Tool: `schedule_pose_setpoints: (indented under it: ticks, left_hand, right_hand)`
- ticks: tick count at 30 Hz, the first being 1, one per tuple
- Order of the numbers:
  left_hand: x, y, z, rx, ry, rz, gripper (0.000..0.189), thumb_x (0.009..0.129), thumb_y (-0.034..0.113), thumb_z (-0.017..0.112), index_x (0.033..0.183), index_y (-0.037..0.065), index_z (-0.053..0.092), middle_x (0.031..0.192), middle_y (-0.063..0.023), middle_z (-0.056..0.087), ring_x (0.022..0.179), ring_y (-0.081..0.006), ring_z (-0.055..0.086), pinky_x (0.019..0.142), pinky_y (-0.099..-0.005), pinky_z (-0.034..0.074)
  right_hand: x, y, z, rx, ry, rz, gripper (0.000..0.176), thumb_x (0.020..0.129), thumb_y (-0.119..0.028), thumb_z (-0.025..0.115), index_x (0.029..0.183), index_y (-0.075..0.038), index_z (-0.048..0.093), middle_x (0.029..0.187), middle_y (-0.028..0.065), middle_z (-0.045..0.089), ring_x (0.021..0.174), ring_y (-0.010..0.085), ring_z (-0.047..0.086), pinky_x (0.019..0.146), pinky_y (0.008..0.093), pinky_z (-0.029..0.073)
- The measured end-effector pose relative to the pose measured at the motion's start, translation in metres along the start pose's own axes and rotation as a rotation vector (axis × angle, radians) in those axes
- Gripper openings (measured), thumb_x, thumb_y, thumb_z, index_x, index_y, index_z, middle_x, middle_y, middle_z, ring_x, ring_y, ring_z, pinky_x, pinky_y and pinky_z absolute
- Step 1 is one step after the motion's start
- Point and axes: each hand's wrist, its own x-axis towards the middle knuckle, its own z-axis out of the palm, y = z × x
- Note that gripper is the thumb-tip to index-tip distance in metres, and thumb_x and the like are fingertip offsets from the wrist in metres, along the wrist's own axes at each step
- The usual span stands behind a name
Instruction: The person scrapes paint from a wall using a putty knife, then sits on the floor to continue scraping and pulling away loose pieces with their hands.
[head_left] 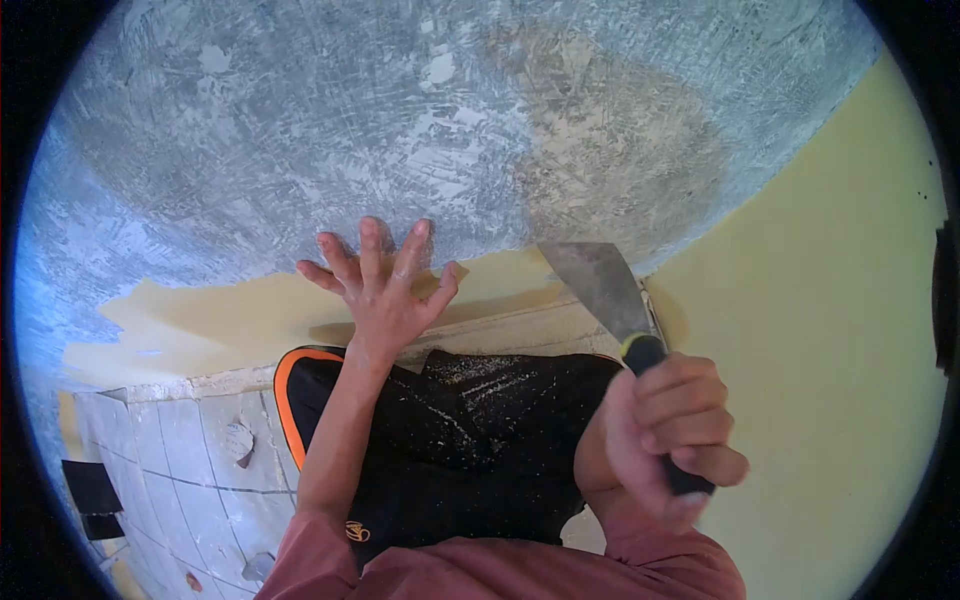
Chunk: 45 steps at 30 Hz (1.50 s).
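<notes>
My right hand (675,425) is wrapped round the black handle of a putty knife (600,285). The wide metal blade points up and away, its edge close to the lower border of the scraped wall area (420,130). That area is grey-blue with white patches, and a browner patch lies to the right. My left hand (385,285) has its fingers spread, the fingertips against the wall right at the line where grey meets yellow paint (220,320). It holds nothing.
A yellow wall (820,300) meets the scraped one at a corner on the right. Pale flakes dot my black shorts (470,440). Grey floor tiles (215,470) with debris spread at the lower left, near dark rectangular pieces (92,488). A ledge (500,330) runs along the wall's foot.
</notes>
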Motion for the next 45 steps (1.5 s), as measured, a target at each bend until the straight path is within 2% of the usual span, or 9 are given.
schedule_pose_setpoints:
  ticks: [9, 12, 15, 33, 35, 36, 41, 43, 45]
  left_hand:
    - [-0.002, 0.001, 0.001, 0.004, 0.001, 0.004, 0.069, 0.067, 0.046, 0.067, 0.128, 0.023, 0.045, 0.147, -0.0134, 0.012, 0.133, -0.0434, -0.005, 0.101, -0.0601, -0.009]
    - [-0.001, 0.000, 0.000, 0.006, -0.008, 0.021, 0.069, 0.067, 0.045, 0.068, 0.128, 0.023, 0.045, 0.147, -0.0136, 0.012, 0.133, -0.0438, -0.005, 0.101, -0.0605, -0.008]
    - [-0.001, -0.002, 0.002, 0.007, -0.006, 0.011, 0.069, 0.066, 0.045, 0.068, 0.128, 0.024, 0.045, 0.147, -0.0137, 0.011, 0.133, -0.0437, -0.005, 0.101, -0.0609, -0.009]
    - [-0.002, 0.001, 0.004, -0.030, 0.039, -0.034, 0.054, 0.072, 0.048, 0.061, 0.121, 0.029, 0.053, 0.147, -0.0077, 0.015, 0.135, -0.0396, -0.003, 0.102, -0.0580, -0.012]
    - [-0.002, 0.002, 0.005, -0.031, 0.042, -0.040, 0.053, 0.072, 0.048, 0.061, 0.121, 0.029, 0.053, 0.147, -0.0076, 0.016, 0.135, -0.0397, -0.002, 0.102, -0.0582, -0.012]
    - [-0.002, 0.002, 0.005, -0.033, 0.042, -0.033, 0.053, 0.072, 0.048, 0.061, 0.121, 0.029, 0.053, 0.147, -0.0076, 0.016, 0.135, -0.0397, -0.002, 0.102, -0.0582, -0.012]
    - [-0.001, 0.000, 0.002, 0.007, 0.017, 0.020, 0.066, 0.067, 0.046, 0.066, 0.127, 0.024, 0.047, 0.147, -0.0129, 0.013, 0.133, -0.0437, -0.004, 0.101, -0.0603, -0.009]
    - [-0.003, 0.001, 0.004, -0.011, 0.028, -0.015, 0.059, 0.069, 0.046, 0.064, 0.123, 0.026, 0.051, 0.147, -0.0102, 0.014, 0.134, -0.0418, -0.003, 0.101, -0.0593, -0.011]
    - [-0.001, 0.001, 0.005, -0.029, 0.045, -0.027, 0.053, 0.071, 0.047, 0.062, 0.120, 0.029, 0.054, 0.147, -0.0074, 0.016, 0.135, -0.0399, -0.002, 0.102, -0.0583, -0.012]
  right_hand:
    - [-0.010, 0.009, -0.008, -0.008, 0.050, 0.049, 0.028, 0.083, -0.030, 0.045, 0.078, -0.003, 0.042, 0.055, 0.0070, 0.042, 0.040, 0.0143, 0.040, 0.035, 0.0255, 0.032]
    - [-0.035, 0.031, -0.014, -0.349, -0.194, 0.416, 0.030, 0.084, -0.032, 0.047, 0.076, -0.004, 0.041, 0.055, 0.0030, 0.042, 0.041, 0.0109, 0.040, 0.037, 0.0260, 0.036]
    - [-0.018, 0.015, -0.001, -0.012, 0.015, 0.075, 0.029, 0.085, -0.031, 0.048, 0.077, -0.004, 0.042, 0.058, 0.0070, 0.044, 0.044, 0.0168, 0.043, 0.041, 0.0301, 0.039]
    - [-0.008, -0.018, -0.006, -0.042, 0.004, 0.043, 0.032, 0.088, -0.037, 0.048, 0.081, -0.007, 0.042, 0.063, 0.0035, 0.046, 0.051, 0.0167, 0.045, 0.049, 0.0304, 0.040]
    - [-0.018, -0.026, -0.014, -0.793, -0.464, 0.505, 0.035, 0.088, -0.041, 0.043, 0.076, -0.008, 0.039, 0.062, 0.0025, 0.047, 0.048, 0.0106, 0.043, 0.046, 0.0265, 0.038]
    - [-0.034, 0.004, -0.014, -0.281, -0.196, 0.362, 0.017, 0.073, -0.016, 0.061, 0.076, -0.008, 0.046, 0.066, 0.0054, 0.056, 0.047, 0.0182, 0.053, 0.046, 0.0341, 0.047]
    - [-0.019, -0.012, -0.009, -0.012, 0.022, 0.124, 0.017, 0.071, -0.011, 0.061, 0.080, -0.006, 0.047, 0.072, 0.0070, 0.057, 0.059, 0.0223, 0.057, 0.059, 0.0400, 0.049]
    - [-0.028, -0.013, -0.024, -0.842, -0.565, 0.244, 0.034, 0.086, -0.040, 0.043, 0.074, -0.008, 0.039, 0.054, 0.0012, 0.045, 0.039, 0.0129, 0.042, 0.037, 0.0263, 0.036]
    - [-0.030, 0.017, 0.004, -0.327, -0.108, 0.230, 0.033, 0.086, -0.039, 0.044, 0.075, -0.008, 0.040, 0.052, 0.0020, 0.045, 0.038, 0.0120, 0.042, 0.037, 0.0265, 0.037]
